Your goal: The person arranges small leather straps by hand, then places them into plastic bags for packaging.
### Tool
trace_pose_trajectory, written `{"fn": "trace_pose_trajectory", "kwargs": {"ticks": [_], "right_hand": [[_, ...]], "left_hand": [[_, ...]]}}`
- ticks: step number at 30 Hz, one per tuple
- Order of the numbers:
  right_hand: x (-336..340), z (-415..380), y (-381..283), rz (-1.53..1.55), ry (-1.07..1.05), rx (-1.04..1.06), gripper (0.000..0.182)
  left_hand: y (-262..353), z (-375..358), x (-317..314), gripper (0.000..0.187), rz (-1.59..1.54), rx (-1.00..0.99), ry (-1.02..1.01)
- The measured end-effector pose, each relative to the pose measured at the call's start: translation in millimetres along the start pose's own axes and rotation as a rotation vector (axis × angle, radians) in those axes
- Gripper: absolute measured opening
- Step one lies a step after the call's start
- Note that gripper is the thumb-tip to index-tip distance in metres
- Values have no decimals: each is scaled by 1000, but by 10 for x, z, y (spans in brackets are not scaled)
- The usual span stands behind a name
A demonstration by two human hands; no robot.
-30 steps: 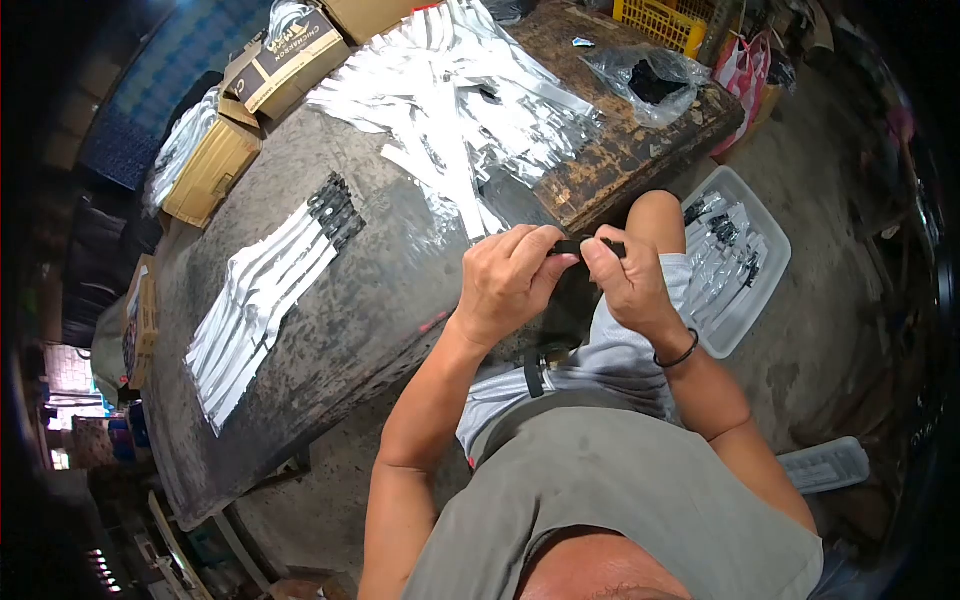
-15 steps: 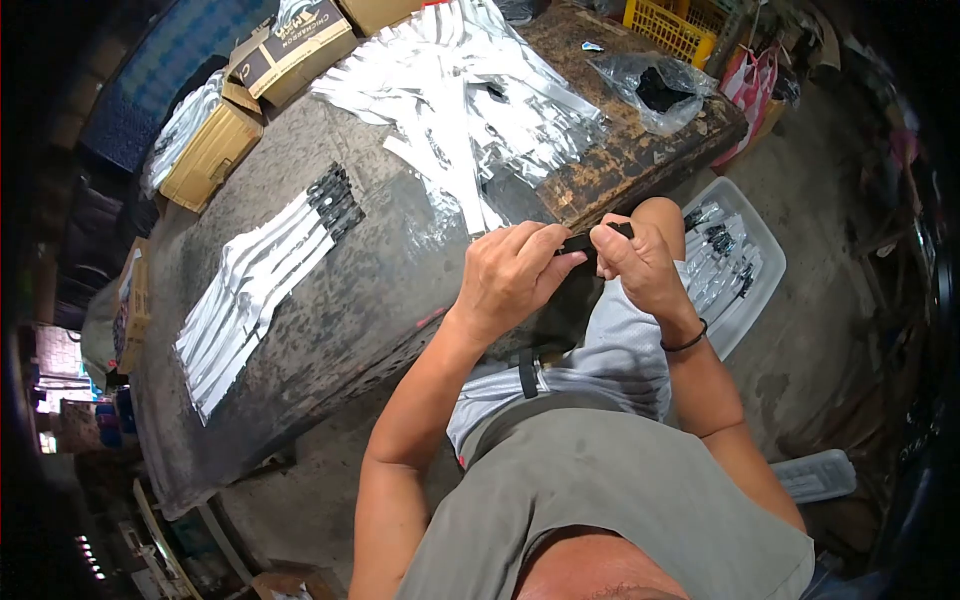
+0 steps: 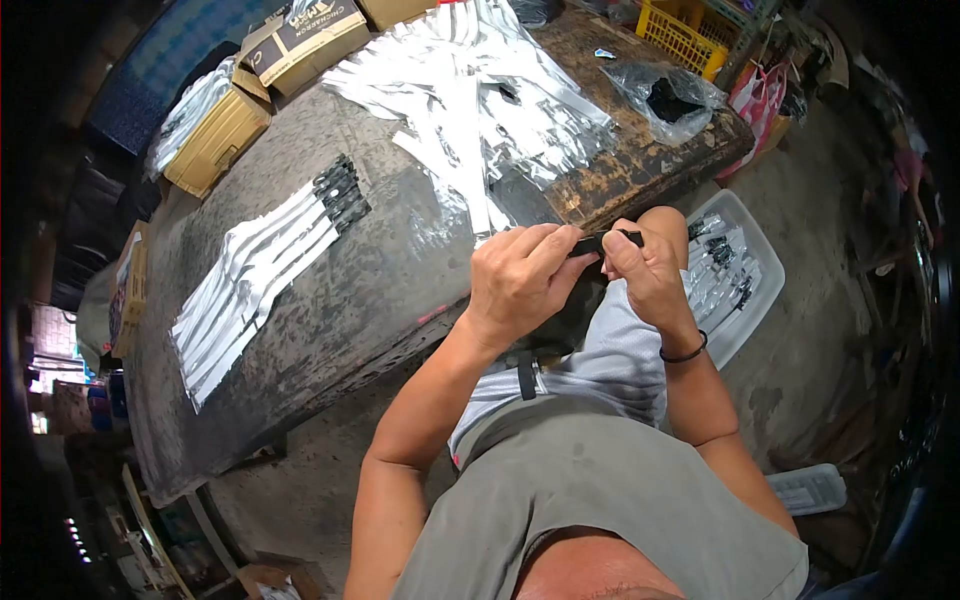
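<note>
Left hand (image 3: 525, 280) and right hand (image 3: 650, 277): we pinch a black piece (image 3: 592, 243) | table (image 3: 330, 320): we see black-ended strips (image 3: 255, 270), a larger white pile (image 3: 480, 95) | beside our right knee (image 3: 664, 222): translucent bin (image 3: 776, 268)

Bright light glares off the white strips (image 3: 470, 90) on the tabletop (image 3: 330, 250); dark vignetting rings the frame, and fisheye distortion bends its edges.
</note>
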State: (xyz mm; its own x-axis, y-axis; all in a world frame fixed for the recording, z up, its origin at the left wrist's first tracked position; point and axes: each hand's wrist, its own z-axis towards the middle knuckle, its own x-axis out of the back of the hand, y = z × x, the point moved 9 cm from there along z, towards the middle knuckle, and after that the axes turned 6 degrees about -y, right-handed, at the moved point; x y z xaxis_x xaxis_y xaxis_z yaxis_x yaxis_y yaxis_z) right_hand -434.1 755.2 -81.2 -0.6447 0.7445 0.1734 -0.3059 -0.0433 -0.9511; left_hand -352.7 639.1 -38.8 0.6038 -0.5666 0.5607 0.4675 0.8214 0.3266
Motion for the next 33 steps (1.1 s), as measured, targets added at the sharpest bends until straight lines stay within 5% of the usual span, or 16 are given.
{"fn": "trace_pose_trajectory", "kwargs": {"ticks": [3,10,13,14,18,26,33], "right_hand": [[20,7,-41,-37,-5,-2,36],[219,108,-461,-427,-20,161,38],[244,162,-603,-352,-41,290,39],[246,194,-622,-339,-45,281,37],[272,304,-688,-384,4,212,30],[390,425,-897,-368,137,349,20],[326,450,-1189,-463,135,530,15]], "left_hand": [[-4,11,3,27,-2,21,-15],[-335,-100,-72,94,-553,411,-365],[-470,-216,-183,85,-661,405,-411],[-466,-241,-216,58,-679,389,-437],[-525,-401,-399,26,-809,595,-611],[-469,-187,-456,23,-1004,581,-371],[-485,-139,-502,26,-1137,689,-358]]}}
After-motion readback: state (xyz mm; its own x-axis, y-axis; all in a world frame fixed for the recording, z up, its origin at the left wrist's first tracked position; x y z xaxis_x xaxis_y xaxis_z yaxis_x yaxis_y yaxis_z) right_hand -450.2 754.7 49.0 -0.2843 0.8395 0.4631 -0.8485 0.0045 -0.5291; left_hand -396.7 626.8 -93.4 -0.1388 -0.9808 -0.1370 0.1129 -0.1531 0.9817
